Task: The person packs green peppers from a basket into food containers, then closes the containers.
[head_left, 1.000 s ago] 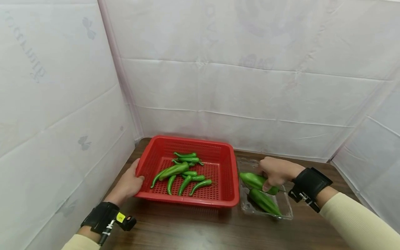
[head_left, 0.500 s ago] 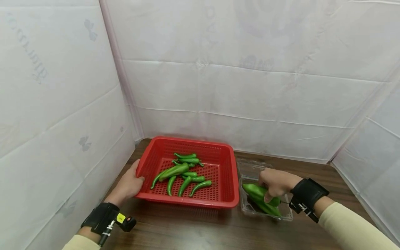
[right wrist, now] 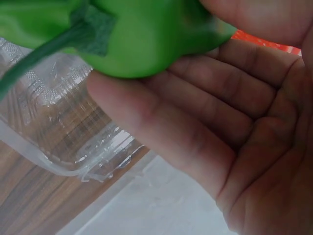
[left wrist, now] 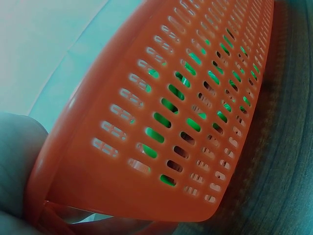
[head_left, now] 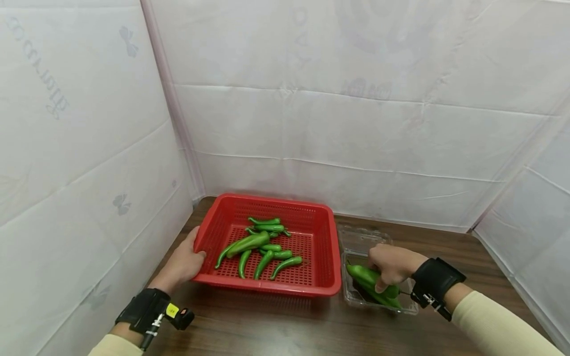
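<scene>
My left hand (head_left: 184, 259) grips the left rim of a red perforated basket (head_left: 276, 287), its thumb over the edge. Inside the basket lie several slim green chili peppers (head_left: 285, 267) and a thicker green one (head_left: 248, 244). On the right, my right hand (head_left: 395, 266) holds a large green pepper (head_left: 362, 276) low in a clear plastic container (head_left: 409, 307). Another large green pepper (head_left: 385, 299) lies beneath it, partly covered. Up close in the right wrist view, the held pepper (right wrist: 142, 36) shows its dark stem, with fingers below it and the thumb above.
Behind the container its clear lid (head_left: 356, 240) lies folded back. Basket and container stand side by side on a dark wooden table (head_left: 267, 331). White sheeting (head_left: 347, 148) walls off the back and both sides.
My right hand has moved slightly toward me, bringing the large pepper down over the other one in the container. The container's back part came into view. The left hand stayed on the basket.
</scene>
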{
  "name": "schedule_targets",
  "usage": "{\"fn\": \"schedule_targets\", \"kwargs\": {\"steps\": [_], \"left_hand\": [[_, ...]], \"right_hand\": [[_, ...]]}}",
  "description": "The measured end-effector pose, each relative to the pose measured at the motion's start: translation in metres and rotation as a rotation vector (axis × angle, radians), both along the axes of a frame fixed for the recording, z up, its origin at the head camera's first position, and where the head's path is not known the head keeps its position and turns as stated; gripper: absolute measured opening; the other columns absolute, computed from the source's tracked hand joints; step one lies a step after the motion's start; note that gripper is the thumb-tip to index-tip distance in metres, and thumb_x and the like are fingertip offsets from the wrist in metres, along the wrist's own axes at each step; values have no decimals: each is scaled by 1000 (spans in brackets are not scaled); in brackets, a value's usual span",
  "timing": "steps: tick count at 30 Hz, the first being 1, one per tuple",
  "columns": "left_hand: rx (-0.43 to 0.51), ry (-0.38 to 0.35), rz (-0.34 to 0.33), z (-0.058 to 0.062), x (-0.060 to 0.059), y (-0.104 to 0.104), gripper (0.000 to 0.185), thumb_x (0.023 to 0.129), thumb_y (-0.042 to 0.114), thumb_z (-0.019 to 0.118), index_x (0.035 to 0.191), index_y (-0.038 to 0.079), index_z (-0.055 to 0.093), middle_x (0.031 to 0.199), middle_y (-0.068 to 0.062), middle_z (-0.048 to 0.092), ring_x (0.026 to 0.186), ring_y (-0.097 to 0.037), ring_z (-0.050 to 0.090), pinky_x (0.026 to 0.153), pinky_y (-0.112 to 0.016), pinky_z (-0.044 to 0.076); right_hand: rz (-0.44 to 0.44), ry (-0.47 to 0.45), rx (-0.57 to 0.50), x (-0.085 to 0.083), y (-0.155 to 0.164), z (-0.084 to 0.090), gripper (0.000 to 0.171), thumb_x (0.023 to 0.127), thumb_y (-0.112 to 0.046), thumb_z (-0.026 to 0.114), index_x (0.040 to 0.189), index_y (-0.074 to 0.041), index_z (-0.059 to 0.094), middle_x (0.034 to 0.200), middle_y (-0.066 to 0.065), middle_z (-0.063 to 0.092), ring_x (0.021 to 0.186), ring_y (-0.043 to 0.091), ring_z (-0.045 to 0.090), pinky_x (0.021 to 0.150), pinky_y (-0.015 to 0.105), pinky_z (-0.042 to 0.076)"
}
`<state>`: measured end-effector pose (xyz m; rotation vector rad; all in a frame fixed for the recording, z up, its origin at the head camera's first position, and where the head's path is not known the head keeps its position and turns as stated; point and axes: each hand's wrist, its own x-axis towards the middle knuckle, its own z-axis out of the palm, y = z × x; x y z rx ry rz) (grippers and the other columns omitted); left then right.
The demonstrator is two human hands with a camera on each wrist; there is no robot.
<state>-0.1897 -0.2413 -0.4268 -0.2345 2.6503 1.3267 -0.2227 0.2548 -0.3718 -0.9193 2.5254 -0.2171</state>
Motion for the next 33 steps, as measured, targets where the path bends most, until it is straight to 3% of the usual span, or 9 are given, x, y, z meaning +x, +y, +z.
{"fn": "schedule_targets", "kwargs": {"steps": [5,16,24,26,30,33], "left_hand": [[4,-7,-1,0,0,0,75,104,5,43,167,7,3,152,-30,44,126,-41,56,100,-56,51],[-5,-5,4,1,1,1,74,103,6,45,167,8,8,147,-29,49,120,-40,59,91,-49,55],[0,-16,4,2,1,1,75,104,7,44,167,8,4,150,-29,46,124,-41,56,98,-56,51],[-1,-15,2,2,1,1,75,104,7,43,167,8,3,151,-29,45,126,-42,55,101,-58,50],[-1,-22,6,2,1,0,77,104,7,44,168,8,2,152,-29,45,126,-42,54,101,-59,50],[1,-31,9,2,0,1,78,104,7,45,168,8,1,152,-29,44,125,-42,54,101,-59,51]], "right_hand": [[1,6,23,1,-3,-5,62,77,-19,91,60,-27,32,58,-13,15,53,5,15,53,24,21],[-15,-10,46,4,-9,-14,64,77,-21,92,60,-27,30,61,-12,14,56,7,15,56,24,21],[-56,-63,43,3,-8,-22,52,78,-27,92,63,-24,41,60,-11,25,56,6,23,56,24,24],[-57,-74,27,2,-5,-22,42,79,-26,90,66,-23,50,60,-12,29,56,5,25,57,24,26],[-44,-80,-32,-1,-1,-20,27,81,-21,88,74,-17,62,59,-11,28,55,5,24,57,24,29],[-15,-69,-66,-3,2,-22,29,81,-18,88,73,-16,60,60,-11,25,54,5,22,57,24,29]]}}
